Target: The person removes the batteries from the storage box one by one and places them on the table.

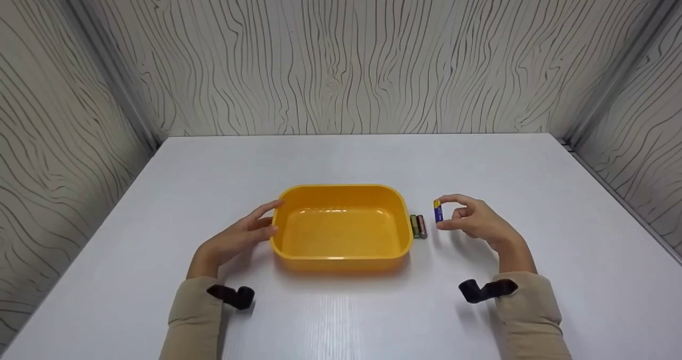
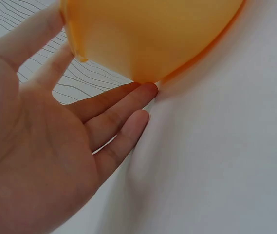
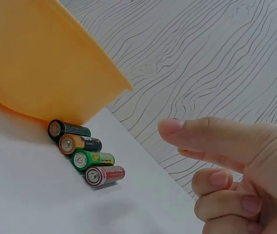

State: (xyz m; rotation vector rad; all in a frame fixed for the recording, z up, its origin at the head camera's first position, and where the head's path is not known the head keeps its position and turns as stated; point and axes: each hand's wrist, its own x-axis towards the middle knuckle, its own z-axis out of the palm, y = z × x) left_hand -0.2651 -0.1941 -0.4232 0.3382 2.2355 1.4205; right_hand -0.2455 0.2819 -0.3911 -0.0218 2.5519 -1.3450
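A yellow plastic basin (image 1: 341, 265) stands on the white table, its inside bare. My left hand (image 1: 238, 238) is at its left end, fingers extended; the left wrist view has the fingertips (image 2: 149, 89) right at the basin's wall. To the right of the basin, my right hand (image 1: 478, 220) pinches a purple and yellow battery (image 1: 438, 211) upright between thumb and forefinger, the other fingers curled. From the right wrist, the thumb hides most of that battery. Several more batteries lie side by side against the basin's right wall, among them a green battery (image 3: 99, 160) and a red battery (image 3: 110, 174).
The white tabletop (image 1: 341, 317) carries the basin and batteries. Wood-grain patterned panels (image 1: 341, 56) close off the back and both sides. A black wrist mount (image 1: 232, 296) sits on the left sleeve and another black mount (image 1: 487, 291) on the right.
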